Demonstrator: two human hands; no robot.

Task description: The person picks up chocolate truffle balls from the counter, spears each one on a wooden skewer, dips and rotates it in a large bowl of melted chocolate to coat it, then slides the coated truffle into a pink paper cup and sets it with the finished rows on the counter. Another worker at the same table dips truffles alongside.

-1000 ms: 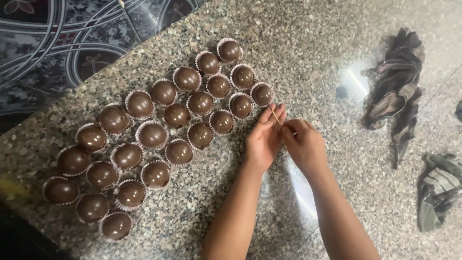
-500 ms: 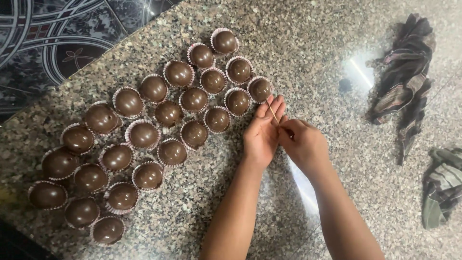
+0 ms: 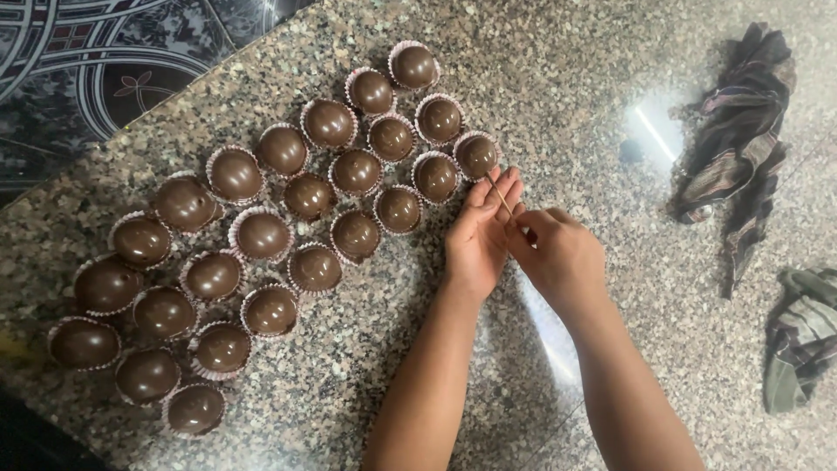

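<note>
Pinching a thin wooden stick (image 3: 500,197) between both hands above the granite counter (image 3: 558,78): left hand (image 3: 478,235) with fingers pressed together along it, right hand (image 3: 558,253) gripping its lower end. Just beside the nearest chocolate dome (image 3: 476,155) in its paper cup; dark cloths (image 3: 741,139) well apart.

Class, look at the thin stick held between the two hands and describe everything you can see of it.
The stick is thin, straight and pale tan, seemingly wooden, like a skewer or toothpick. It slants, its upper end pointing at the nearest chocolate. The left hand backs it with flat fingers; the right hand pinches its lower end, hiding that tip. It is above the granite counter.
</note>
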